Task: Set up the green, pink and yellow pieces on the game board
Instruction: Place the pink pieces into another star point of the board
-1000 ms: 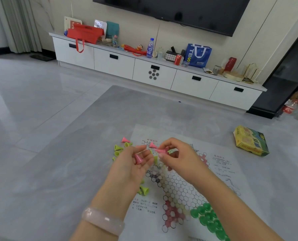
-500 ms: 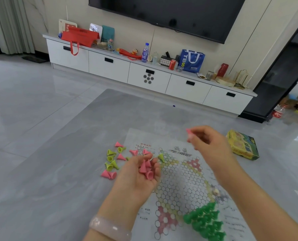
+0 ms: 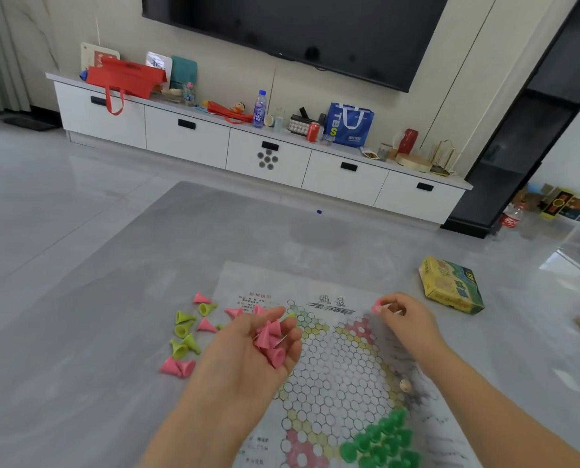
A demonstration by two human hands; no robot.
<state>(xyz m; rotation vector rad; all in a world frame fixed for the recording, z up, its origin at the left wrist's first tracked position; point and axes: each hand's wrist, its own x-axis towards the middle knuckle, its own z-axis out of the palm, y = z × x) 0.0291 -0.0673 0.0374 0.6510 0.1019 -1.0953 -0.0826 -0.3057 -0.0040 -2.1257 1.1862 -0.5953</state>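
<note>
A paper game board (image 3: 336, 373) with a honeycomb star lies on the grey table. Several green pieces (image 3: 383, 440) stand in its near corner. My left hand (image 3: 248, 352) is cupped palm up over the board's left edge, holding several pink cone pieces (image 3: 270, 339). My right hand (image 3: 407, 319) pinches a single pink piece (image 3: 377, 307) just above the board's far right pink corner (image 3: 361, 329). Loose yellow-green pieces (image 3: 185, 332) and pink pieces (image 3: 177, 366) lie on the table left of the board.
A yellow-green game box (image 3: 450, 285) lies on the table to the right of the board. A small beige bead (image 3: 405, 385) rests on the board near my right forearm. A white TV cabinet (image 3: 268, 157) with clutter stands beyond the table.
My right hand took one pink piece from beside my left hand, carried it right and has lowered it toward the far right corner. My left hand stayed cupped with its pink pieces.
</note>
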